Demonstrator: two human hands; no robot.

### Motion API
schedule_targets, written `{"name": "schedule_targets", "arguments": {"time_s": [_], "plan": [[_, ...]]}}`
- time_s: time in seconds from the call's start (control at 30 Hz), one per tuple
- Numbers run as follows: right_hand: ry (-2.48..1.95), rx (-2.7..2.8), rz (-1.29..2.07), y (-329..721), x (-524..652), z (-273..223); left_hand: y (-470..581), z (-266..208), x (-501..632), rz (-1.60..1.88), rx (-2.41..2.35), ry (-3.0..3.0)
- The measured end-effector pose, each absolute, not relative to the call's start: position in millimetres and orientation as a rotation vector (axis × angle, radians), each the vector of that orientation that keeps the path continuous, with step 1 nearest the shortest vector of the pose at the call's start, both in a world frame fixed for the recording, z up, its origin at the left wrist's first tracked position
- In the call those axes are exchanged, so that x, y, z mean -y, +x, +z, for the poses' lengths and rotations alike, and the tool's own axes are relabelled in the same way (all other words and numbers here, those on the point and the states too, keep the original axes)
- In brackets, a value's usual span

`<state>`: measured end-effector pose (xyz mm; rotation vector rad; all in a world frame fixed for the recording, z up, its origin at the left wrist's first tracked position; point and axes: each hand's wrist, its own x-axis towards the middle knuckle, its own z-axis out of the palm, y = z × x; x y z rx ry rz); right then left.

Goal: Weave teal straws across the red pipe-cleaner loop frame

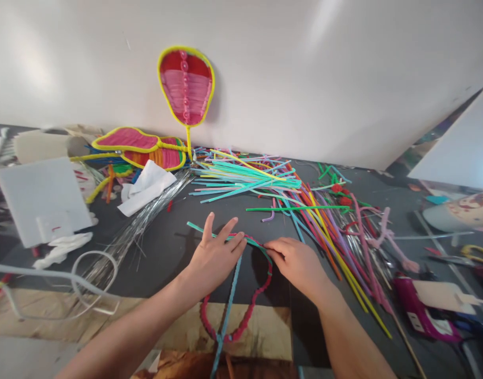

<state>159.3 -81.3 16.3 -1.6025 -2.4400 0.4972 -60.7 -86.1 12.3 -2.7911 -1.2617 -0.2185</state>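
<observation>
A pink-red pipe cleaner loop (248, 316) lies in front of me, reaching past the table's near edge. A blue pipe cleaner (230, 301) runs down its middle and crosses the loop's bottom. Along the top edge lies a teal pipe cleaner (195, 227), its free end sticking out to the left. My left hand (217, 252) rests over the top of the loop with fingers stretched and spread. At the upper right of the loop, my right hand (298, 266) pinches the teal pipe cleaner against the red edge; its fingertips partly hide the spot.
Loose teal pipe cleaners (257, 179) lie beyond my hands, with thin wires (142, 221) to the left. A yellow-edged pink petal shape (174, 89) stands against the white wall. At right are a magenta glue gun (419, 310) and scissors (458, 259); white paper (39, 195) lies left.
</observation>
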Motion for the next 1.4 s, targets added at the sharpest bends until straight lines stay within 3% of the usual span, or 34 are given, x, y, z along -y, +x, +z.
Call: {"name": "schedule_targets", "arguments": {"time_s": [0.6,0.87,1.17,1.4], "plan": [[-1.645,2.526,0.465,147.9,85.8,23.2,-53.8,4.5,97.9,-0.179,1.361,-2.737],[-1.595,2.415,0.278,128.2,76.5,9.2,-56.8,-1.3,92.5,-0.25,1.362,-2.699],[-1.714,2.621,0.169,119.9,76.1,28.7,-59.4,-0.7,94.5,-0.282,1.289,-2.649],[-1.768,2.523,0.234,115.1,71.2,13.9,-59.7,3.3,100.7,-0.247,1.296,-2.681]]}}
